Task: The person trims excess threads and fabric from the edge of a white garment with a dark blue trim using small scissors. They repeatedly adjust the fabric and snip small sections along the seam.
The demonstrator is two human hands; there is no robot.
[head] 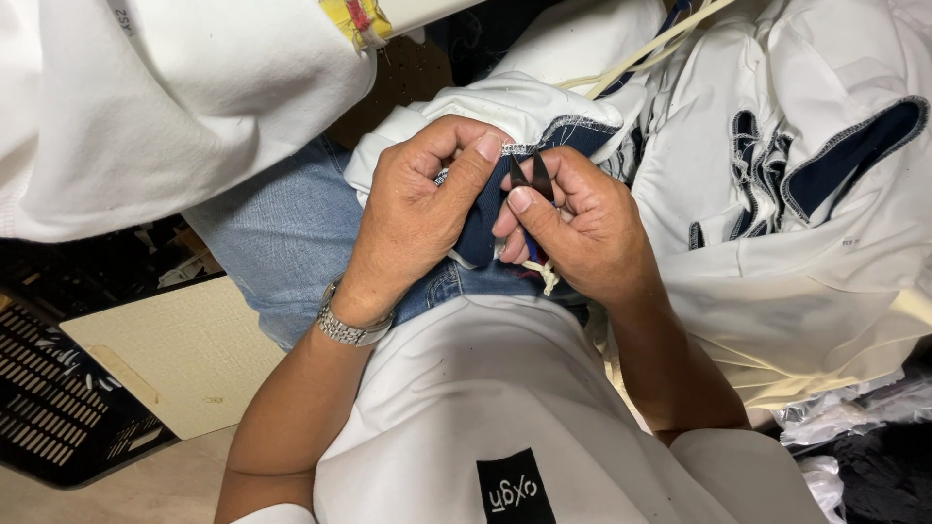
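You get bright, even overhead light here; the white fabric (pixel 146 107) nearly washes out. Soft shadows sit under your hands, the focus is sharp, and the edges bend slightly.

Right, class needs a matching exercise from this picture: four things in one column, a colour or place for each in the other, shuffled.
Things:
1. thread snips
2. wristwatch
3. navy trim
4. crate

Descriptions:
A. on the left wrist
B. pinched under the left hand's thumb
C. black, at the lower left
D. held in the right hand

Pairs: 1-D, 2-A, 3-B, 4-C
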